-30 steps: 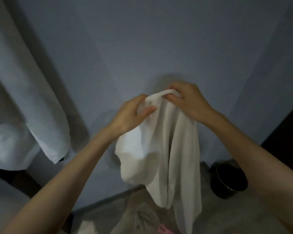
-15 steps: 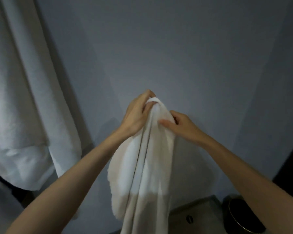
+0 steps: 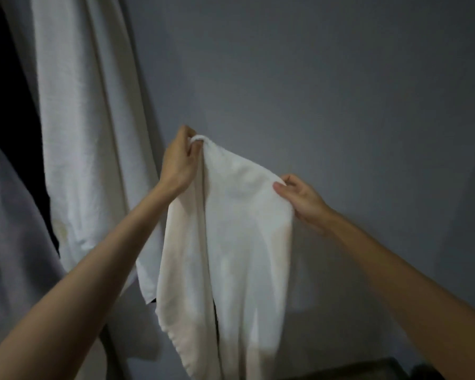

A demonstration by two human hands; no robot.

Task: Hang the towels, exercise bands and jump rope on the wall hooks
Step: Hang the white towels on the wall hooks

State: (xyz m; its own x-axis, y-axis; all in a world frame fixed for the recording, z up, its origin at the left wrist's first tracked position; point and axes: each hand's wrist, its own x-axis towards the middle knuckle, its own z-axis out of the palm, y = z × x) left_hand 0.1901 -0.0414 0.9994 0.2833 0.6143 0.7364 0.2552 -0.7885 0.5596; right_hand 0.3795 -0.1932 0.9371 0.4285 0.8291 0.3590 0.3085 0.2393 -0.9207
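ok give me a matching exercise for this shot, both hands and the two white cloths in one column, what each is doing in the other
1 left hand
2 right hand
3 small white towel
4 large white cloth

A hangs at the far left, held by neither hand
B pinches the towel's edge, lower down
C drapes down between both hands
D grips the towel's bunched top, higher up

Pairs: 1-D, 2-B, 3-C, 4-A

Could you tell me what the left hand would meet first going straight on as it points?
Probably the plain grey wall behind it: the left hand, gripping the white cloth towel by its top, points up at it. No hook shows; depth is unclear.
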